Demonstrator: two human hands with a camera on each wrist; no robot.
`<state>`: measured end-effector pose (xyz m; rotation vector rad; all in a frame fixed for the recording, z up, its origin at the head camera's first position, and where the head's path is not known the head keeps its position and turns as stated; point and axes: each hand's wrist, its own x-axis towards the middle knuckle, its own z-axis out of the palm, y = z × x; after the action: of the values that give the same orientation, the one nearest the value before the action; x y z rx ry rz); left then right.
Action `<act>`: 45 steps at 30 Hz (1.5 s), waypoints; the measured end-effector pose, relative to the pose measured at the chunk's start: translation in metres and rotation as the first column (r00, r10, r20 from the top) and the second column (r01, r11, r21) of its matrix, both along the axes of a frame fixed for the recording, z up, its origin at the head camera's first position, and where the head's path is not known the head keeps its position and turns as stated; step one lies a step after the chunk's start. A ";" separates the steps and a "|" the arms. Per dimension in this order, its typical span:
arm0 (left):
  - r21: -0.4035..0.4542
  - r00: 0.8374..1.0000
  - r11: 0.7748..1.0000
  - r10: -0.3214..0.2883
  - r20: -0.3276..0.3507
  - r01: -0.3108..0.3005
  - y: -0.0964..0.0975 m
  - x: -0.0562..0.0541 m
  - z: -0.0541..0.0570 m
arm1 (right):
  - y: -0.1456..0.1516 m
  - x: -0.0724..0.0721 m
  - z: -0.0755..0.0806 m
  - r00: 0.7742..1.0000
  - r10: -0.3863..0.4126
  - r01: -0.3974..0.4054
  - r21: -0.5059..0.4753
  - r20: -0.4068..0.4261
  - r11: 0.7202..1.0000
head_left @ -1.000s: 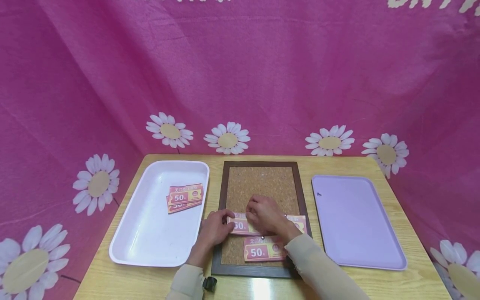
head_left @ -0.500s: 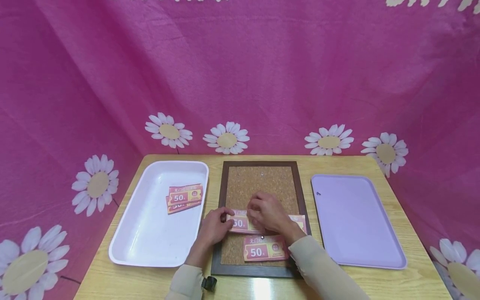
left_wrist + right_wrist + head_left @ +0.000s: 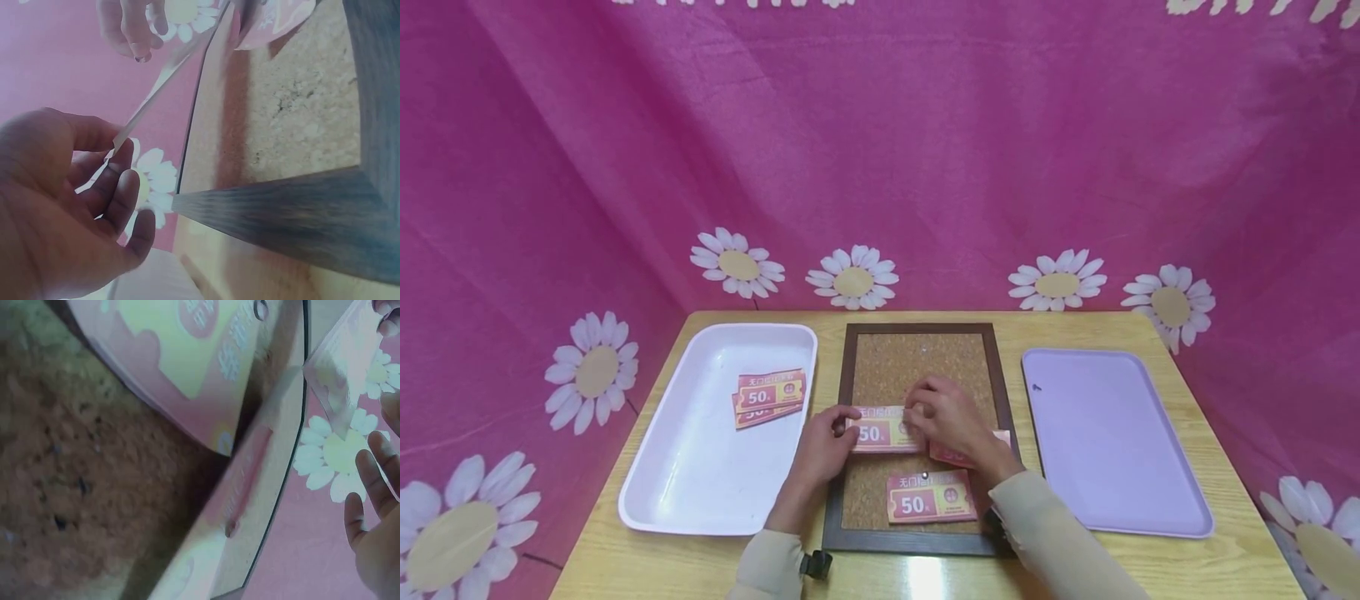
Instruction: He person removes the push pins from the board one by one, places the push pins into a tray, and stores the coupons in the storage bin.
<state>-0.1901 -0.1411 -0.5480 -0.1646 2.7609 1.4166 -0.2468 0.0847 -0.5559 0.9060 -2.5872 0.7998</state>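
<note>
A pink and yellow coupon point(image 3: 872, 434) printed with "50" is held above the cork board point(image 3: 887, 358); its left edge is pinched by my left hand point(image 3: 822, 446), thumb and index finger on it. At the coupon's right end my right hand point(image 3: 953, 427) has its fingers bent, overlapping the upper edge; I cannot tell what those fingertips hold. The right wrist view shows the near corner of the lifted coupon point(image 3: 340, 378) close to my curved right fingers point(image 3: 369, 478). Partly hidden under my right hand lies a second coupon point(image 3: 951, 455). A third coupon point(image 3: 931, 500) lies lower, with a pin point(image 3: 925, 475) at its top.
Left of the board stands a deep white tray point(image 3: 700, 467) with two overlapping coupons point(image 3: 770, 396). To the right lies a flat lilac tray point(image 3: 1112, 450) with a tiny dark object point(image 3: 1037, 387) in its upper left corner. A pink flowered curtain point(image 3: 880, 150) surrounds the table.
Both hands and the coupon at their fingers have moved up the board and slightly apart. More of the coupon on the right is covered by the right hand and forearm.
</note>
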 end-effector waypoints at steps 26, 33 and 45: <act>0.037 0.993 0.994 0.106 -0.060 -0.104 -0.022 -0.007 0.024 | 0.032 -0.010 0.009 0.987 -0.017 0.018 0.006 -0.161 1.000; 0.054 0.987 0.988 0.145 -0.062 -0.142 -0.032 -0.008 0.030 | 0.045 -0.013 0.009 0.984 -0.066 0.071 0.027 -0.163 0.997; 0.019 0.979 0.982 0.188 -0.081 -0.187 -0.044 -0.011 0.034 | 0.063 -0.015 0.006 0.986 -0.140 0.143 0.031 -0.092 0.989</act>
<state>-0.2007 -0.1851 -0.5137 -0.3848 2.8696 1.5133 -0.2622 0.1481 -0.5494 0.7402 -2.5621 0.6591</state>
